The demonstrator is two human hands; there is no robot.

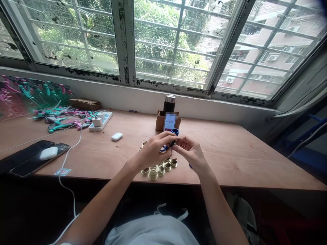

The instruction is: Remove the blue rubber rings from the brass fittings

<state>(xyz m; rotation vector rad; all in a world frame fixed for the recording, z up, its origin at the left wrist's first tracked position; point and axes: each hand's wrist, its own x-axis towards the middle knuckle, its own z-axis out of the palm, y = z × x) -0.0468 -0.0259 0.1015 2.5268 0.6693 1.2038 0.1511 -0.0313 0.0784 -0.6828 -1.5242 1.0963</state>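
Observation:
My left hand (152, 151) and my right hand (190, 151) meet over the wooden table (230, 160), pinching a small blue and dark plastic part (174, 133) between their fingers. The fingers hide most of it, so its exact shape cannot be made out. Directly below my hands lies a cluster of small brass-coloured cups (158, 169), some partly hidden by my left hand. A small blue piece (190, 166) shows just below my right hand.
A phone stands in a cardboard box (160, 121) behind my hands, beside a steel-topped flask (170, 103). To the left are a power strip (100, 120), white earbud cases, phones, a charging cable and a heap of pink and teal plastic parts (53, 117). A barred window runs behind the table.

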